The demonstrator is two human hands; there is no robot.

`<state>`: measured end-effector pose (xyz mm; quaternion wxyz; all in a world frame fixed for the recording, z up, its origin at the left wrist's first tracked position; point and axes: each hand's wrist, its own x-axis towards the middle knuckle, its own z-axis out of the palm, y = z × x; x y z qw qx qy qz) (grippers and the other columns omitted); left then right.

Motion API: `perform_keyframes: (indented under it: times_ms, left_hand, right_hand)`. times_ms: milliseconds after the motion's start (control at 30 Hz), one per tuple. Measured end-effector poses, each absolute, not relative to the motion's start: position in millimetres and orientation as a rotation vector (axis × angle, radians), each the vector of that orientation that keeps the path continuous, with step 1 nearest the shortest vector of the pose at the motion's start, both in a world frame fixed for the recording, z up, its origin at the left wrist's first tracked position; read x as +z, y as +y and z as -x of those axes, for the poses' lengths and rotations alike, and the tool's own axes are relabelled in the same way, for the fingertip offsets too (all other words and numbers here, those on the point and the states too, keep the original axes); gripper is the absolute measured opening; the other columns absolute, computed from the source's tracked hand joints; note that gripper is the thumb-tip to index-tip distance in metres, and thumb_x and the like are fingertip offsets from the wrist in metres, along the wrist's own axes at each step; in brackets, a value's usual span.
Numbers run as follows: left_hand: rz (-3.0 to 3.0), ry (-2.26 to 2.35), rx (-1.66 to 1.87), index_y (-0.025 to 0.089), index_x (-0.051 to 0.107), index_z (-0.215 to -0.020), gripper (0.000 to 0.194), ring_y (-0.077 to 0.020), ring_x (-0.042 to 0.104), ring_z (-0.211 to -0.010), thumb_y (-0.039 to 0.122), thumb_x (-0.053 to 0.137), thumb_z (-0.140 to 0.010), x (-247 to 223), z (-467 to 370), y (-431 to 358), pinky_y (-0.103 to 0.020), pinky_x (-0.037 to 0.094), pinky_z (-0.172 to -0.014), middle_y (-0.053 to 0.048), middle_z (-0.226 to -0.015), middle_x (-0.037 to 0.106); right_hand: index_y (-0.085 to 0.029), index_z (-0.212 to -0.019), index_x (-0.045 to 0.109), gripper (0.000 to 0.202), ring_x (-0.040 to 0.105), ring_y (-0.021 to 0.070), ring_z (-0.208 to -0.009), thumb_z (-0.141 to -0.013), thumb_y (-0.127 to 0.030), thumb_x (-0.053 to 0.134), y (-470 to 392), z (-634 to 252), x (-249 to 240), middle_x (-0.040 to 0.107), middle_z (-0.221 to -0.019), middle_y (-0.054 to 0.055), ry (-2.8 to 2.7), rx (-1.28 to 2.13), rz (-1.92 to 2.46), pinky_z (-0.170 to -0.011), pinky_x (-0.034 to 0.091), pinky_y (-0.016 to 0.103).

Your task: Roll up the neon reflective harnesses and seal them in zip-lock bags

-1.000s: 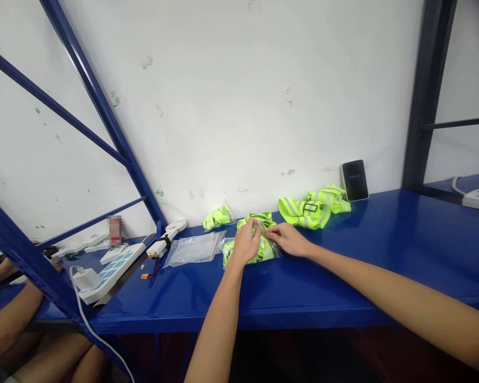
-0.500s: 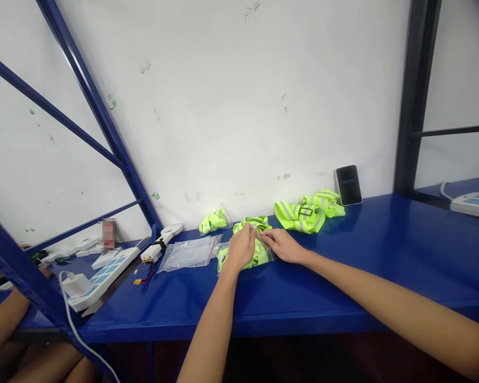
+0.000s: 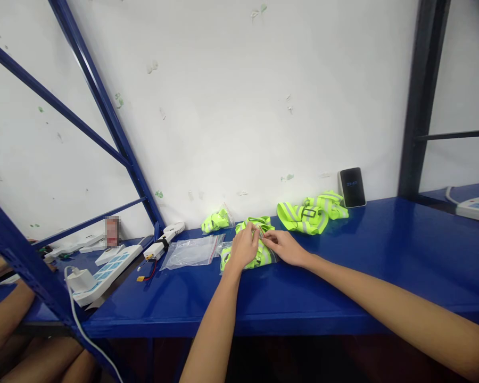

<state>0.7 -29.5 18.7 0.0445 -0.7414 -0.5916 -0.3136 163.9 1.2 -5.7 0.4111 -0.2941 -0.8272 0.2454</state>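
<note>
A person's left hand [image 3: 245, 247] and right hand [image 3: 288, 248], fingertips close together, still appear to pinch the mouth of a clear bag [image 3: 268, 257] of neon straps [image 3: 259, 260] behind the blue bench's [image 3: 287, 298] front edge, little changed in a second, suggesting unfinished work there.

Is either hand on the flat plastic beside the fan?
No, the left hand and right hand are both at the filled bag, to the right of the flat plastic.
</note>
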Motion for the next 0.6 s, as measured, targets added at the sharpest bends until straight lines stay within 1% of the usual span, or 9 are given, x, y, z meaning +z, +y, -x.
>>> perform_keyframes:
  times_ms: [167, 300, 433, 600]
  left_hand:
    - [2.279, -1.79, -0.987, 0.024, 0.051, -0.099, 0.02, -0.0197, 0.062, -0.084, 0.036, 0.035, -0.097, 18.9, -0.2, -30.1, -0.029, 0.04, -0.074, -0.002, -0.089, 0.066]
    - [2.297, -1.782, -0.995, 0.024, 0.05, -0.1, 0.021, -0.0197, 0.062, -0.09, 0.034, 0.032, -0.098, 19.7, -0.2, -31.4, -0.029, 0.041, -0.077, -0.003, -0.093, 0.065]
    - [2.297, -1.787, -0.954, 0.024, 0.049, -0.101, 0.025, -0.0201, 0.062, -0.089, 0.035, 0.026, -0.099, 19.7, -0.4, -31.7, -0.029, 0.041, -0.075, -0.003, -0.091, 0.065]
    - [2.284, -1.791, -0.929, 0.024, 0.048, -0.102, 0.027, -0.02, 0.062, -0.088, 0.035, 0.023, -0.1, 18.4, 0.0, -30.5, -0.029, 0.04, -0.075, -0.003, -0.091, 0.065]
  right_hand:
    - [-0.016, -0.085, 0.063, 0.031, 0.058, 0.0169, -0.066, -0.089, -0.044, 0.05, 5.9, -161.6, -8.6, 0.067, -0.075, 0.003, -2.041, 0.714, 0.726, -0.062, 0.041, 0.026]
    - [-0.016, -0.079, 0.065, 0.033, 0.055, 0.016, -0.063, -0.089, -0.042, 0.048, 5.7, -161.5, -5.6, 0.065, -0.071, 0.002, -2.068, 0.675, 0.728, -0.061, 0.04, 0.026]
    - [-0.016, -0.076, 0.065, 0.033, 0.054, 0.0159, -0.062, -0.089, -0.041, 0.048, 5.2, -161.6, -4.0, 0.065, -0.068, 0.002, -2.069, 0.626, 0.726, -0.06, 0.039, 0.025]
    - [-0.016, -0.083, 0.069, 0.033, 0.061, 0.0202, -0.072, -0.089, -0.042, 0.05, 6.8, -160.3, -6.0, 0.071, -0.081, 0.006, -2.047, 0.688, 0.707, -0.067, 0.044, 0.027]
